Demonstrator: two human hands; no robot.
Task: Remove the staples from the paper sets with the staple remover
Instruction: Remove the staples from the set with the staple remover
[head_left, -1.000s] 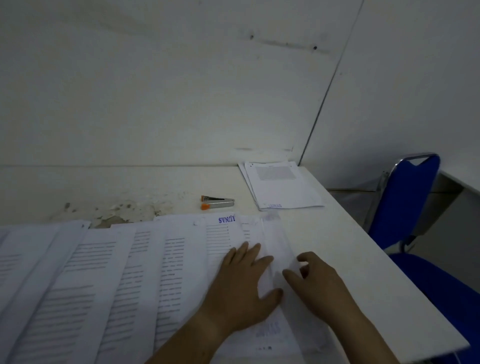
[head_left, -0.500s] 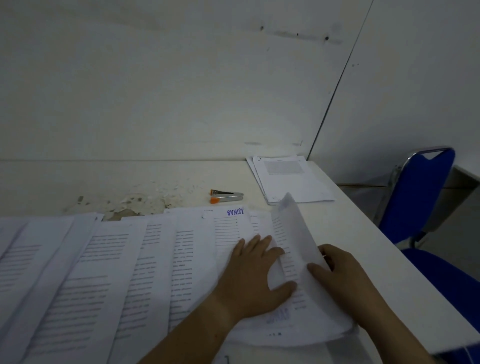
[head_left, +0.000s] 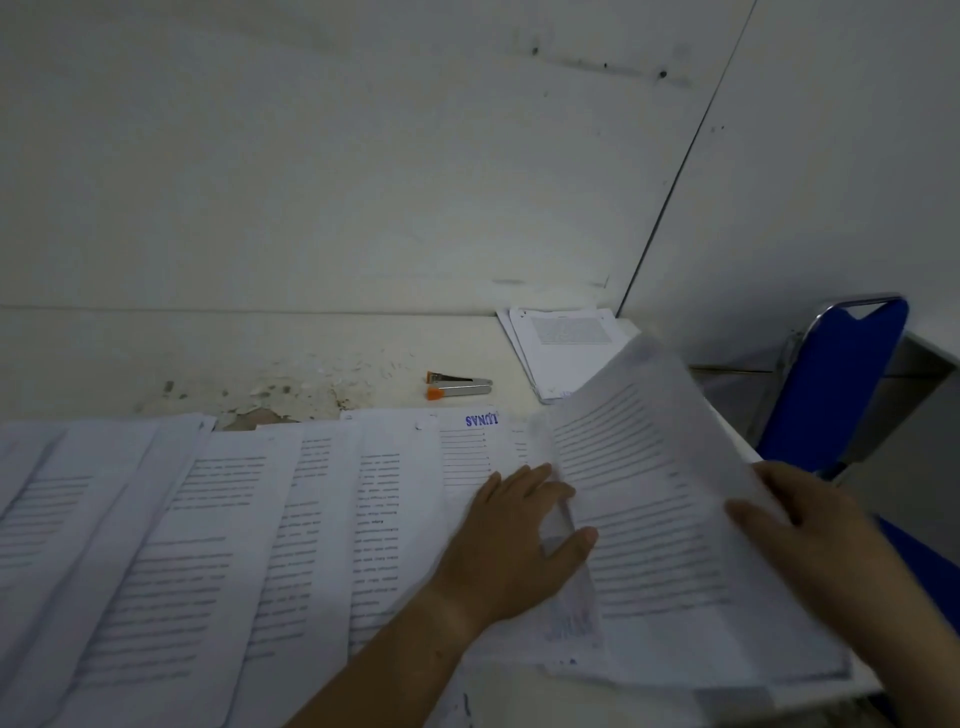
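Plainly read "LUNAS" in blue stamp ink, upside down, atop one white printed sheet (head_left: 467, 441) in the overlapping row of paper sets (head_left: 208, 519). Pressed that row with the left hand (head_left: 511, 545), fingers straight and slightly apart. Pinched a lifted, blurred white page (head_left: 649, 493) with the right hand (head_left: 810, 540), thumb on top. Saw the silver staple remover with orange tips (head_left: 457, 384) lying on the worn white table (head_left: 311, 364) beyond the papers, untouched.

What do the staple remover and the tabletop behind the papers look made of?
Staple remover: shiny silver body, likely steel, with matte orange ends that look plastic. Tabletop: white painted or laminated surface, flaking in patches to a brownish layer, probably wood board.
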